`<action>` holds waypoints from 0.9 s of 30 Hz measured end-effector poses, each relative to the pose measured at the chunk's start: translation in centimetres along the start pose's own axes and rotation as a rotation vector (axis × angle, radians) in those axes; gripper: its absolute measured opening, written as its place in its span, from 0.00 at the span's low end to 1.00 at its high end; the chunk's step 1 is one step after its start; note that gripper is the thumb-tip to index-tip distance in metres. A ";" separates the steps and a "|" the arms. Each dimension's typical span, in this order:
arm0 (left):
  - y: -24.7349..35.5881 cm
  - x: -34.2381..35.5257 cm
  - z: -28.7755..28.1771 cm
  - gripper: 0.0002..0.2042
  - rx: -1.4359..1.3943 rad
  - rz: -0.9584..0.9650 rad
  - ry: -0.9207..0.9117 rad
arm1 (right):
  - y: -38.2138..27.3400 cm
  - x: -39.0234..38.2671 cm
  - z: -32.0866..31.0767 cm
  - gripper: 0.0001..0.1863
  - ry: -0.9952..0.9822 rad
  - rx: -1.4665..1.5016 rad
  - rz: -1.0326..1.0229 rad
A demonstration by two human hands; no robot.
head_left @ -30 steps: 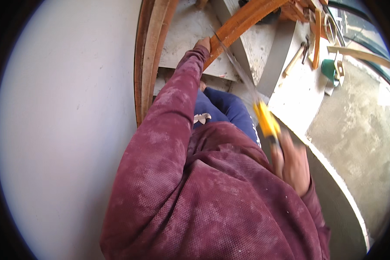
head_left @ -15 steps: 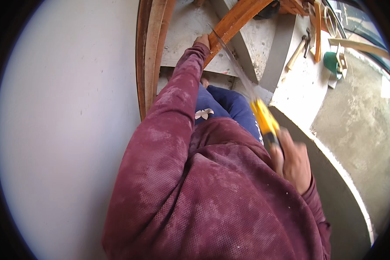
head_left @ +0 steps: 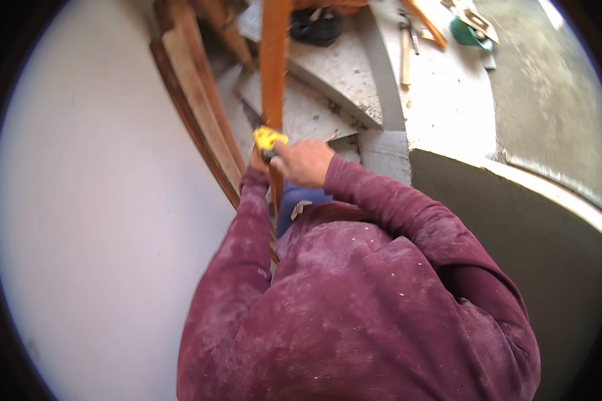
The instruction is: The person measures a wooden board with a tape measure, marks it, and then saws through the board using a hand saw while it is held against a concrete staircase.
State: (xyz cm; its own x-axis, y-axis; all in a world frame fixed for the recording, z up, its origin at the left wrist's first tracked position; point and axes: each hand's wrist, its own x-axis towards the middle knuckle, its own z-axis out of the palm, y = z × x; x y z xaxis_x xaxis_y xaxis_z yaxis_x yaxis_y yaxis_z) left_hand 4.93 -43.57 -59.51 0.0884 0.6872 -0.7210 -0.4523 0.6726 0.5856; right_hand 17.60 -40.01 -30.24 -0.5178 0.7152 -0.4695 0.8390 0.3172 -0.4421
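Note:
My right hand (head_left: 302, 160) is closed around the black and yellow handle (head_left: 267, 139) of a handsaw. The saw's blade (head_left: 247, 107) angles up and left beside a long orange-brown wooden board (head_left: 274, 67), which stands nearly lengthwise in the view. My left hand (head_left: 257, 162) is low on that board, just behind the saw handle, gripping it with fingers partly hidden. Both maroon sleeves are dusty. My blue trousers (head_left: 291, 197) show below the hands.
Long timbers (head_left: 194, 87) lean along the white wall (head_left: 93, 200) at left. Ahead are concrete steps (head_left: 341, 73) with a black bag (head_left: 314, 27). A white ledge (head_left: 448, 100) holds hammers (head_left: 405, 53), a wood strip and a green container (head_left: 468, 32). A curved low wall (head_left: 502, 220) borders the right.
The view has swung. The board now runs nearly upright in the picture instead of diagonally, and my right hand with the saw has moved forward and left, close beside my left hand.

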 end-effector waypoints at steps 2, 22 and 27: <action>0.5 -0.6 -0.3 0.15 0.032 -0.037 -0.004 | 0.0 -0.7 -1.0 0.18 -0.042 0.063 -0.033; 3.5 0.1 -6.3 0.13 0.546 -0.316 -0.067 | 0.2 -25.5 -11.1 0.38 0.762 1.239 -0.575; 8.0 0.1 -9.9 0.13 0.772 -0.392 -0.021 | -0.2 -30.2 -11.8 0.50 1.090 1.259 -0.929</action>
State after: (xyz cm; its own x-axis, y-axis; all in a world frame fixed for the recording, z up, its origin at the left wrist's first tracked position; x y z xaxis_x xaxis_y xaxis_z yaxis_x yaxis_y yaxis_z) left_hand -7.44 -40.84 -58.59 0.1314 0.3665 -0.9211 0.3430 0.8549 0.3891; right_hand 35.09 -54.35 -6.98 0.0672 0.7946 0.6034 -0.4521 0.5634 -0.6916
